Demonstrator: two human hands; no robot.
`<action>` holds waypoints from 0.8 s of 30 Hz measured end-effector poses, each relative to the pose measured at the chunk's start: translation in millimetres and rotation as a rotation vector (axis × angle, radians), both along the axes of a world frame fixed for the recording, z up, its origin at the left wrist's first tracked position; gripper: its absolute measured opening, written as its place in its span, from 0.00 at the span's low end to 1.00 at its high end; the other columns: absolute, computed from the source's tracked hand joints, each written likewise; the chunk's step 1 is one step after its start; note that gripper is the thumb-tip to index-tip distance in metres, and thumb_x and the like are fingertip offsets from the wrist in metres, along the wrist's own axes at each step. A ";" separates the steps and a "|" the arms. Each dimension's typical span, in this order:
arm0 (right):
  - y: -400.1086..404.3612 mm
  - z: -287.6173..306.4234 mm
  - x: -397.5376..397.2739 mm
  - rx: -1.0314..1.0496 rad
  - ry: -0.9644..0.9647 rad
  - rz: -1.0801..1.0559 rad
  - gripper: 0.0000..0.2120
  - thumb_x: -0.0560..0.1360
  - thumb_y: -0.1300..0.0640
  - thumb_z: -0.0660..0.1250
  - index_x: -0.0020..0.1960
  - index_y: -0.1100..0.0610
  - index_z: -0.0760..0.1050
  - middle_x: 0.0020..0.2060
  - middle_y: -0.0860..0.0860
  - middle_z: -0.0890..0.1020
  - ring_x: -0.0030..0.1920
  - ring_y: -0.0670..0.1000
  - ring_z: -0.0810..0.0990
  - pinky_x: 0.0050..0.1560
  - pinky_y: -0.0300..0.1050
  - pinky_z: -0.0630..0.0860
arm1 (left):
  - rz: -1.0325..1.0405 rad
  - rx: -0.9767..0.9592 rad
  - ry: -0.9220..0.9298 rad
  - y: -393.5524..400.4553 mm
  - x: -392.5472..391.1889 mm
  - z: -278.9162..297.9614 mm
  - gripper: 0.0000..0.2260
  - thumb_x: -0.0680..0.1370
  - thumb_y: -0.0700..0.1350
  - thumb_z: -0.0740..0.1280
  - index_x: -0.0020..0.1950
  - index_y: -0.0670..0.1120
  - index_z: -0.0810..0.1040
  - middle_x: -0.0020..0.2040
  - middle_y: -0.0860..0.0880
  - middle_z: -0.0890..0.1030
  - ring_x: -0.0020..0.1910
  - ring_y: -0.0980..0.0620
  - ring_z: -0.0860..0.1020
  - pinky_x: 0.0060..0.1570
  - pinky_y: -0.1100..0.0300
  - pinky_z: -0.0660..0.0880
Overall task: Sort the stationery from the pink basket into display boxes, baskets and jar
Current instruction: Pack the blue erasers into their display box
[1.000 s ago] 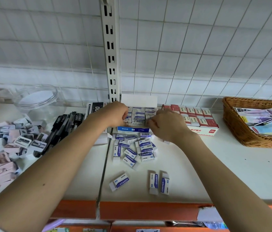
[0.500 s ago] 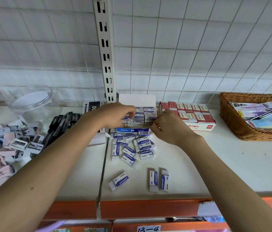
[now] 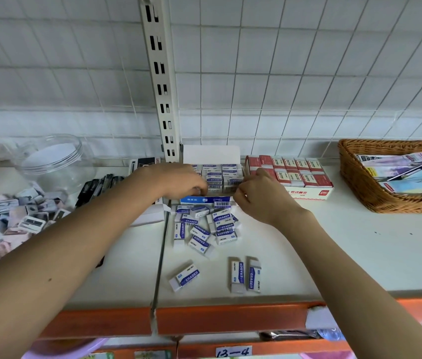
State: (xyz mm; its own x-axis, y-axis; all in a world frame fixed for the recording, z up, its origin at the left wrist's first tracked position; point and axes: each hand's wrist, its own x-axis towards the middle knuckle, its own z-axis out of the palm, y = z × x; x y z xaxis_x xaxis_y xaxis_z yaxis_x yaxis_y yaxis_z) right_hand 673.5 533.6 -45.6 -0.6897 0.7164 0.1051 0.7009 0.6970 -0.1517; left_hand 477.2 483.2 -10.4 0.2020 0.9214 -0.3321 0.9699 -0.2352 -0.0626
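An open blue-and-white display box (image 3: 204, 200) stands at the back of the shelf, partly filled with rows of white erasers (image 3: 226, 168). My left hand (image 3: 178, 180) is curled over the box's front left row and seems to pinch an eraser there. At the front right corner my right hand (image 3: 259, 195) pinches another eraser with its fingertips. In front of the box lies a loose eraser pile (image 3: 204, 229). Three single erasers (image 3: 237, 277) lie nearer the shelf edge. The pink basket (image 3: 75, 345) shows only as a rim below the shelf.
A red eraser box (image 3: 305, 194) stands right of the blue one, with a wicker basket (image 3: 355, 182) of packets beyond it. At left are a clear jar (image 3: 51, 161), black pens (image 3: 95, 187) and a heap of sharpeners (image 3: 10, 218). An orange shelf edge (image 3: 230, 320) runs along the front.
Both hands stay at the display box. My left hand has shifted slightly right along the front row, and the camera has tilted a little.
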 end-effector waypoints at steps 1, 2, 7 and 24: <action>-0.4 0.4 -0.6 -0.005 -0.008 -0.006 0.17 0.80 0.52 0.51 0.38 0.55 0.73 0.41 0.50 0.78 0.46 0.50 0.64 0.55 0.46 0.68 | 0.016 -0.009 -0.043 -0.7 -1.1 -0.1 0.12 0.82 0.46 0.56 0.63 0.52 0.75 0.47 0.49 0.78 0.37 0.55 0.71 0.37 0.60 0.68; -1.0 1.1 -1.7 -0.006 -0.016 -0.012 0.17 0.80 0.52 0.51 0.37 0.54 0.71 0.41 0.50 0.77 0.47 0.51 0.66 0.55 0.46 0.69 | 0.036 -0.022 -0.079 -1.6 -2.3 -0.4 0.13 0.82 0.46 0.56 0.64 0.52 0.75 0.48 0.49 0.79 0.37 0.56 0.71 0.37 0.61 0.68; -7.5 10.3 -8.7 -0.025 -0.071 -0.066 0.17 0.81 0.52 0.50 0.40 0.56 0.72 0.46 0.53 0.79 0.52 0.53 0.70 0.55 0.47 0.70 | 0.135 -0.034 -0.094 -4.7 -8.4 -8.6 0.19 0.82 0.42 0.54 0.72 0.58 0.64 0.55 0.48 0.78 0.50 0.48 0.76 0.51 0.54 0.75; -39.2 3.8 8.6 0.145 0.204 0.027 0.12 0.74 0.62 0.61 0.53 0.57 0.80 0.49 0.54 0.81 0.53 0.60 0.74 0.53 0.50 0.70 | 0.543 0.386 -0.466 -96.4 32.1 -38.2 0.10 0.78 0.49 0.64 0.52 0.43 0.72 0.45 0.50 0.76 0.39 0.55 0.74 0.36 0.65 0.67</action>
